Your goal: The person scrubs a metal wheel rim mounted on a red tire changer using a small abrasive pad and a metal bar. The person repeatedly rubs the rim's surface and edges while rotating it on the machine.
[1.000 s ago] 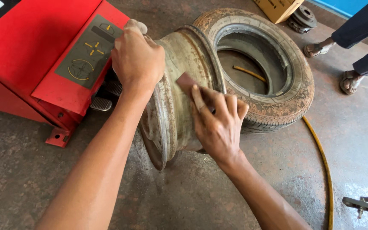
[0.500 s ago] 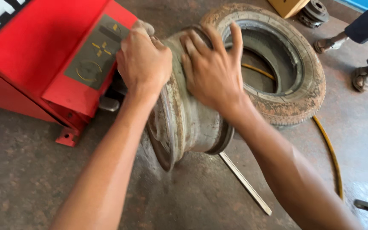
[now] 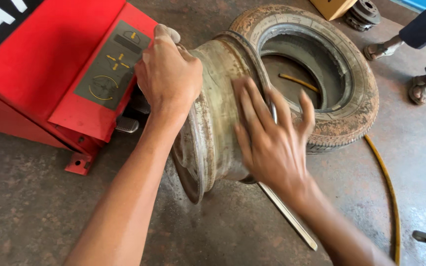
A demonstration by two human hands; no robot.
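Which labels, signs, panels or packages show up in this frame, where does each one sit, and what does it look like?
White block lettering on a black band: top left corner, on the red machine.
Grey rectangular panel with yellow arrow and circle symbols: on the machine's sloped red front, just left of the left hand.
Tan cardboard box: top edge, behind the worn rubber tyre, only a corner visible.
No screens visible.

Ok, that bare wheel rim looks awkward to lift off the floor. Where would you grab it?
Probably by its two raised edge lips, from above. The wheel rim stands on edge, so both lips face up; the left hand already grips the top edge, while the right hand lies flat on the smooth barrel.
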